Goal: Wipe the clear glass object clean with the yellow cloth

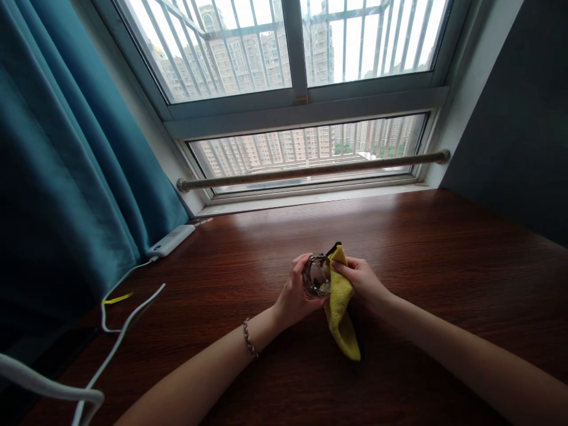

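Observation:
My left hand [296, 290] is wrapped around a small clear glass [316, 278], held just above the dark wooden table [421, 260]. A beaded bracelet sits on that wrist. My right hand [361, 278] pinches a yellow cloth [341, 307] and presses it against the right side of the glass. The cloth's lower end hangs down to the tabletop. Both hands meet near the middle of the table.
A white power bank [171, 241] lies at the table's back left with a white cable [119, 331] trailing toward the front left corner. A teal curtain [66, 165] hangs on the left. A barred window [306, 89] and a metal rail [310, 171] run along the back.

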Demonstrator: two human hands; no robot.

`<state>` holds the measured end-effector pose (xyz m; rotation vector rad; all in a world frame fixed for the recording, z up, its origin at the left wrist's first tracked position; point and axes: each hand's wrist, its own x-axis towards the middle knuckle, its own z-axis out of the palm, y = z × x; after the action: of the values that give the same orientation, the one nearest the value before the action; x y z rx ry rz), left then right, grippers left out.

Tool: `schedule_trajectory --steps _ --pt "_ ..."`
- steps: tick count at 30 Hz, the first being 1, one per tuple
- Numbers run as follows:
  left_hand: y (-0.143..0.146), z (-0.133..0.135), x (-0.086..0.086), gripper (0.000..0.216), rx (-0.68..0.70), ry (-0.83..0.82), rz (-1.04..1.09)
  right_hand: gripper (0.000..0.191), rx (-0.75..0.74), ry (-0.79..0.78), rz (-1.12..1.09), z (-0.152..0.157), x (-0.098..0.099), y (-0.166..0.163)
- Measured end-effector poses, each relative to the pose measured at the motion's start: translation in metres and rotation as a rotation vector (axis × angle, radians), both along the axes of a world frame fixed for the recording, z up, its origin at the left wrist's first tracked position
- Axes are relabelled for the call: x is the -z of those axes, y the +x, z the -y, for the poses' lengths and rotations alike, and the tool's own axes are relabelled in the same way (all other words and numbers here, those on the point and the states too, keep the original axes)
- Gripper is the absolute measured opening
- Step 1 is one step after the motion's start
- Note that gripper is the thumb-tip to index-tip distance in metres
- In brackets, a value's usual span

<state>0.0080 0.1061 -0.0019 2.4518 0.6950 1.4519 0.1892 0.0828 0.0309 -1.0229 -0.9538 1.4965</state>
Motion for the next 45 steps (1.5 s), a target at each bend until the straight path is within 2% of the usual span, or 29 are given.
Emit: schedule_trajectory --steps 4,9,16,24,31,33,36,41,45 --pt "0.001 0.000 -0.001 0.096 0.005 0.013 0.009 0.039 0.014 -0.066 -0.105 0.000 0.003 -0.001" --pt "0.001 0.001 -0.004 0.095 0.006 0.021 0.013 0.039 0.008 -0.081 -0.134 0.001 0.005 -0.002" --pt "0.000 0.004 -0.004 0.096 -0.036 0.022 0.030 0.041 -0.017 -0.011 -0.109 0.001 0.002 -0.004" --pt "-0.002 0.000 0.002 0.092 -0.103 0.045 0.031 0.043 0.007 0.204 0.298 0.000 0.010 -0.003" --pt "-0.004 0.001 0.001 0.088 -0.076 0.154 -0.033 0.046 -0.066 0.091 0.402 0.002 0.017 -0.006" --pt "-0.005 0.004 -0.003 0.084 -0.049 0.211 -0.086 0.042 -0.075 0.107 0.466 0.004 0.017 -0.007" --pt "-0.005 0.008 -0.008 0.078 -0.026 0.262 -0.139 0.034 -0.019 0.222 0.627 0.007 0.013 -0.008" --pt "0.000 0.008 -0.011 0.081 -0.002 0.241 -0.172 0.028 0.071 0.425 0.883 0.004 -0.001 0.004" --pt "0.003 0.007 -0.012 0.082 -0.041 0.177 -0.208 0.021 0.114 0.567 1.227 0.000 -0.009 0.014"
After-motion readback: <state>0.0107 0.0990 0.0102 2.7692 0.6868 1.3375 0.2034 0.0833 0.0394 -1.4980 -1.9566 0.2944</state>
